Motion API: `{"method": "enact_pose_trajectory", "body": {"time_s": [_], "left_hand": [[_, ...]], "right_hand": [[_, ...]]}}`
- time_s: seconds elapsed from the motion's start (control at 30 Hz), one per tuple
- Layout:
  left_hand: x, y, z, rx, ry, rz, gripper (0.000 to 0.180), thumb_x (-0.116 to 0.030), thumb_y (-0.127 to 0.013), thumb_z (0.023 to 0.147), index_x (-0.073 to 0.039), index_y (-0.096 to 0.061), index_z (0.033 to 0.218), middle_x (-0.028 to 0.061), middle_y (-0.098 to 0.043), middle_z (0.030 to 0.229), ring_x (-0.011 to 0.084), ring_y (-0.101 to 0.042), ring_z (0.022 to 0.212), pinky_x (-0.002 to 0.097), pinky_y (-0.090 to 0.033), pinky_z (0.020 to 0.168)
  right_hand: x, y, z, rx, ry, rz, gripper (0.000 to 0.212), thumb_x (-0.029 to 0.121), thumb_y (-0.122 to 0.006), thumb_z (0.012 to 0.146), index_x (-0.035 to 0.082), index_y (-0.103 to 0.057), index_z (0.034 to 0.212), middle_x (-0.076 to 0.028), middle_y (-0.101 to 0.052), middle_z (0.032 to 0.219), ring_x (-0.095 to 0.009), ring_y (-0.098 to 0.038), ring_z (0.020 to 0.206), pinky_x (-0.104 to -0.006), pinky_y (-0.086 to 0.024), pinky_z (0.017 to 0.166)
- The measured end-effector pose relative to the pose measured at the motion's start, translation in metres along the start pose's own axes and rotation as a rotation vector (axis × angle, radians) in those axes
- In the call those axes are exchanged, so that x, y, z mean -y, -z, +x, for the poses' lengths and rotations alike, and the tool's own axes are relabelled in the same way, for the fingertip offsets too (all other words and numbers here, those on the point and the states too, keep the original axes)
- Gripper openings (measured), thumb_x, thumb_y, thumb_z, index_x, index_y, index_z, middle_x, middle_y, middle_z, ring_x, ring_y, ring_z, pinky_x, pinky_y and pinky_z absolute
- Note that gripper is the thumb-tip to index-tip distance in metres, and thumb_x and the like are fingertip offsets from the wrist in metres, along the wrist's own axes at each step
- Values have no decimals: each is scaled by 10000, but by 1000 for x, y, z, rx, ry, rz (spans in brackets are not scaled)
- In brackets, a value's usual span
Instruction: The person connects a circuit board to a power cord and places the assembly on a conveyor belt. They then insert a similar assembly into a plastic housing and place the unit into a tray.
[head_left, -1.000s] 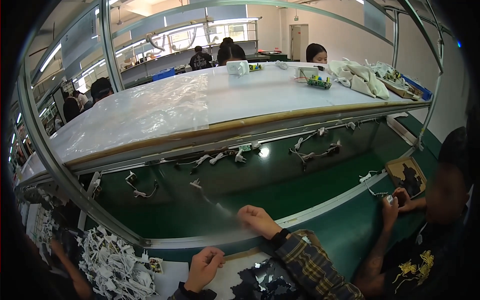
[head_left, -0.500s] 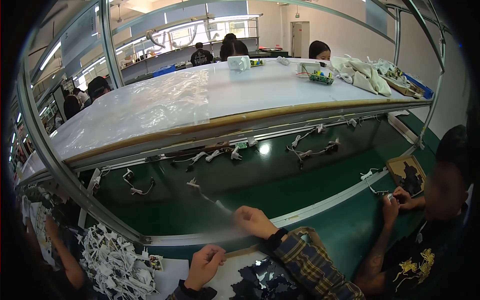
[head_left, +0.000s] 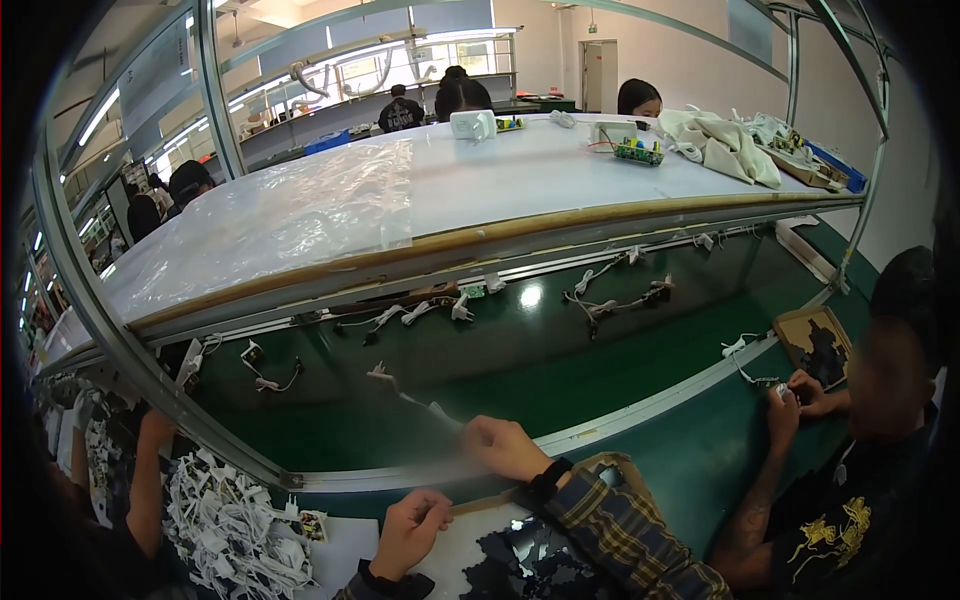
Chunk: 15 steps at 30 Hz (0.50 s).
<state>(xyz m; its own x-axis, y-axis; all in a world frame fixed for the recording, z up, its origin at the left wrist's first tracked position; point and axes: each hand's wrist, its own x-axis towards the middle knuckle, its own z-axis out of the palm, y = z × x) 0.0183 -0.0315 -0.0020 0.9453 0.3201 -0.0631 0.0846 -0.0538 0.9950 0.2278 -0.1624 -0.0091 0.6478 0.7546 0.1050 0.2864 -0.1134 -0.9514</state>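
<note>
At the near left, a pile of white cabled parts (head_left: 235, 530) lies on the bench (head_left: 700, 455). Just right of it, the left hand (head_left: 408, 530) rests with fingers curled narrow, holding nothing that shows. Further right, the right hand (head_left: 505, 447) reaches to the green belt's (head_left: 520, 365) near rail, fingers bent over a thin cable with a white connector (head_left: 405, 395); whether they grip it I cannot tell. At the far right, another person's hands (head_left: 795, 395) work.

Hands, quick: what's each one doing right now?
Left hand: fingers curled loosely at the near bench edge, whether it holds anything cannot be told.
Right hand: reaching over the green belt, blurred, grip cannot be told.
</note>
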Motion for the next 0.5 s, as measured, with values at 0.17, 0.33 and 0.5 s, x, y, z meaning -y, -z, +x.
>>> {"method": "enact_pose_trajectory", "body": {"time_s": [0.17, 0.33, 0.5], "left_hand": [[5, 3, -3, -13, -11, 14, 100, -29, -554, 983, 27, -622, 1028, 65, -670, 829, 111, -624, 746, 239, -512, 700], [3, -1, 1, -19, -8, -30, 107, -47, -592, 972, 33, -645, 1019, 69, -689, 807, 103, -636, 734, 239, -518, 682], [3, -2, 0, -27, -15, -22, 109, -50, -593, 973, 35, -645, 1017, 67, -687, 798, 103, -637, 728, 240, -519, 678]], "right_hand": [[33, -7, -12, -39, 208, -297, 145, 174, -642, 877, 60, -638, 967, -95, -698, 856, -267, -685, 785, -383, -538, 710], [23, -20, -19, 46, 211, -532, 140, 187, -619, 868, 63, -624, 935, -122, -668, 849, -349, -659, 813, -457, -525, 717], [5, -27, -16, 165, 224, -609, 145, 189, -610, 876, 61, -628, 941, -137, -674, 865, -351, -662, 825, -463, -524, 718]]}}
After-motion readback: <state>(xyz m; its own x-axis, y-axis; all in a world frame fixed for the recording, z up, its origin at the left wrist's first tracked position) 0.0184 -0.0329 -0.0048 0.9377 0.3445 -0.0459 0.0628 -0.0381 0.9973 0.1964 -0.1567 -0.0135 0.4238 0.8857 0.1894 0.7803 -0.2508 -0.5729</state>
